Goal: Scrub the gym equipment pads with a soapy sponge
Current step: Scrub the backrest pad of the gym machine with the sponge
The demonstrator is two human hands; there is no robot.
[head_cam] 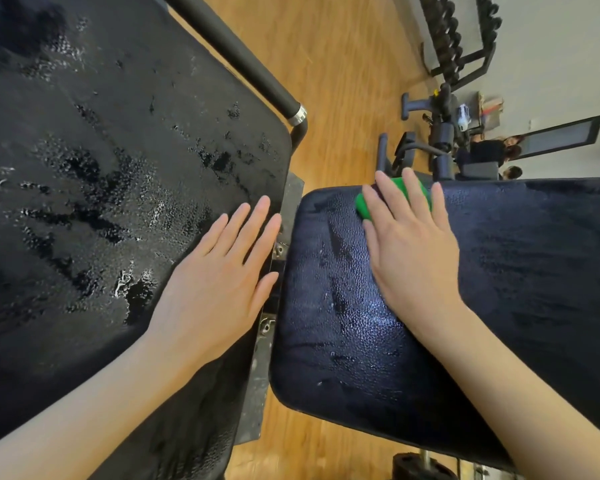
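The right hand point(407, 244) lies flat on a green sponge point(395, 197), fingers straight and spread, pressing it down against the smaller black pad point(343, 323) on the right. Only parts of the sponge show, between and beside the fingers, near the pad's far edge and close to its rounded corner. The pad under the hand has a pebbled surface that shines wet, with streaks and small drops running from the sponge toward the near edge; further right the same pad looks duller and smeared.

The left hand point(222, 271) rests open on the larger black pad point(101, 168) on the left, palm down, fingers straight and slightly apart, fingertips reaching that pad's right edge. It holds nothing. This pad carries patches of foam and beads of water across most of its surface, with darker streaks between them.

Between the two pads runs a narrow gap where a grey metal bracket point(257, 393) with bolts shows. A black padded bar point(236, 53) with a silver collar runs along the far edge of the large pad. Below everything lies a wooden floor point(343, 81).

Farther off, against a pale wall, stands a rack of dumbbells point(461, 32), and near it other dark gym machines point(437, 140). Two or three people point(499, 150) are beside those machines, small and blurred.
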